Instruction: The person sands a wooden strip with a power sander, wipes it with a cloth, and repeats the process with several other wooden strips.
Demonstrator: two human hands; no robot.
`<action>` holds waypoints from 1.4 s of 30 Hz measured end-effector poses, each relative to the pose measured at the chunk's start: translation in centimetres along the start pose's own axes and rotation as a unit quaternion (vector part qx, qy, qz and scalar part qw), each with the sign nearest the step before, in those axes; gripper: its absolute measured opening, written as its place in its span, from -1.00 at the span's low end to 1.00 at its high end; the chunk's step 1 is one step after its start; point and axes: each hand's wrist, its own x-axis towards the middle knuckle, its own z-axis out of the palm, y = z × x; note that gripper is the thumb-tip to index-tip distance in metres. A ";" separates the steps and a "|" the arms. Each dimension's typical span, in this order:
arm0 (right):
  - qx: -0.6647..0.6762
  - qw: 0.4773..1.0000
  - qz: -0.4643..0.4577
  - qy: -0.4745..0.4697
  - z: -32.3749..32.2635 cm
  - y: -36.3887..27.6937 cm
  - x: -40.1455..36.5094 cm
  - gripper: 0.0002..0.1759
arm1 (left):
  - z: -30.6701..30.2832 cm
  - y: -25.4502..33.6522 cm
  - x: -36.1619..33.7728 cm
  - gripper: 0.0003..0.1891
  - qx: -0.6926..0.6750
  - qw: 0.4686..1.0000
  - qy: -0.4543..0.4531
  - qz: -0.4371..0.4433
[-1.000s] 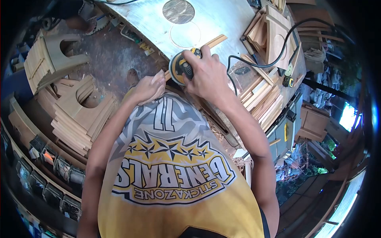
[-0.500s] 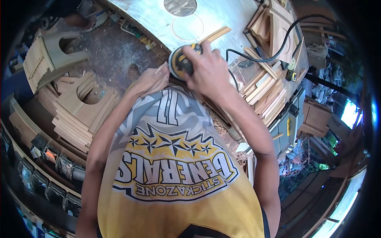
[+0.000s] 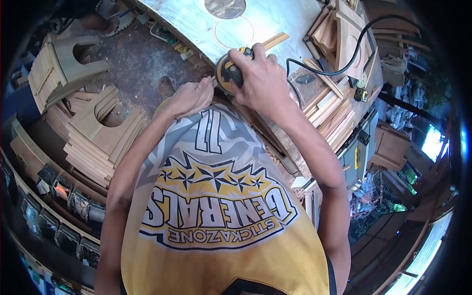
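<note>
My right hand (image 3: 263,81) is wrapped over a yellow and black power sander (image 3: 230,73) with a black cable, near the front edge of the light-topped workbench (image 3: 182,18). Close to the sander's left side, my left hand (image 3: 192,98) has its fingers pressed together around a thin wooden strip, mostly hidden by the fingers. Behind the sander, another wooden strip (image 3: 276,40) lies on the bench top.
Cut wooden panels (image 3: 93,140) are stacked at the left, below more curved panels (image 3: 73,59). Wooden strips (image 3: 332,120) lie right of my right hand. The black cable (image 3: 351,61) arcs across the right side. Another person's foot (image 3: 120,23) is at the upper left.
My right hand and the sander have shifted slightly right. My left hand has also moved a little right, and the wooden strip's end now shows at its fingertips.
</note>
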 end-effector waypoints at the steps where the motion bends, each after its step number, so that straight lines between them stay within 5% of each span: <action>1: 0.002 1.000 -0.008 -0.007 0.0 -0.1 -0.1 -0.46 | 0.1 0.0 -0.1 -0.10 -0.008 1.000 0.013 0.012; 7: -0.005 0.997 0.071 -0.028 -0.8 3.2 2.1 -0.48 | -0.3 0.8 -1.3 -0.46 0.012 0.999 -0.032 -0.028; 20: -0.058 0.980 0.173 0.082 -0.6 14.1 0.8 -0.32 | -0.9 0.0 -2.6 -0.46 0.025 0.999 -0.037 -0.015; 24: -0.052 0.976 0.209 0.019 -1.7 10.2 0.8 -0.32 | -0.4 -0.4 -2.8 -0.44 0.034 0.999 -0.006 0.001; 31: 0.045 0.996 0.018 0.069 1.9 0.8 -0.8 -0.40 | -0.6 -0.2 -2.1 -0.40 0.043 0.999 0.005 0.002; 42: 0.008 0.981 0.175 0.087 -0.6 10.4 3.1 -0.37 | 0.0 -2.4 -3.8 -0.43 -0.007 0.998 0.041 -0.036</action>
